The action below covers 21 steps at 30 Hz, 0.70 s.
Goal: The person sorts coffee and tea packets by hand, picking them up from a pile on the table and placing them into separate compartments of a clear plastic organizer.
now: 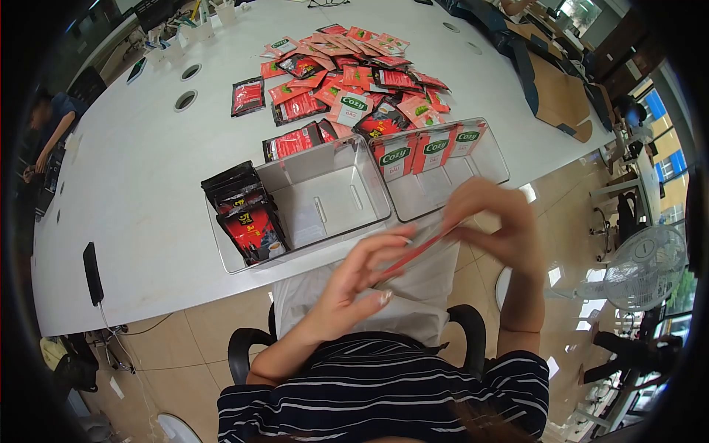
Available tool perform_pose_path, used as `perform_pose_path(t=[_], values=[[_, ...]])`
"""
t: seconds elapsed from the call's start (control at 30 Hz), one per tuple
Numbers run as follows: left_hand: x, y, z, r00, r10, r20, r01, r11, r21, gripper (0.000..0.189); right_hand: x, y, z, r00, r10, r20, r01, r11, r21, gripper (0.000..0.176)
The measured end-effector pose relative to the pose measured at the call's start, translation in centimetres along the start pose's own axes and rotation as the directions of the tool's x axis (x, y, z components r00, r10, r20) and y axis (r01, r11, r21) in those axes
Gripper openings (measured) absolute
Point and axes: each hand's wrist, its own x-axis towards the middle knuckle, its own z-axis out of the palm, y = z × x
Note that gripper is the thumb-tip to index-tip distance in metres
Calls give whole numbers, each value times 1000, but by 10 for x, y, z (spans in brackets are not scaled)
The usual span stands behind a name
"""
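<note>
My right hand (493,225) pinches one end of a red sachet (415,253), seen nearly edge-on and slightly blurred. The sachet's other end reaches the fingers of my left hand (357,279), which are spread, with the thumb apart. Both hands are over my lap, just off the table edge. Beyond them stand two clear plastic bins. The left bin (336,215) holds black-and-red G7 coffee sachets (252,230) upright at its left end. Inside the right bin (452,193), pink-and-white Cozy sachets (432,151) stand in a row along the far wall.
A loose pile of mixed sachets (354,77) lies behind the bins, with one red-and-black sachet (248,97) at its left. An opened cardboard box (550,92) sits at the right table edge. A fan (642,266) stands at the right; another person (55,129) is at the far left.
</note>
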Motion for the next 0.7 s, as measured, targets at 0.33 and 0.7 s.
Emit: perform_pose_path(t=[0.33,0.7], values=[[-40,86,16,657,700,279,-664,713,-226,60,3,80,-39,983,9,-181,-143,654,-743,13],[-22,79,32,452,872,190,-830,489,-268,42,9,78,-18,947,-27,-321,-189,759,-623,16]])
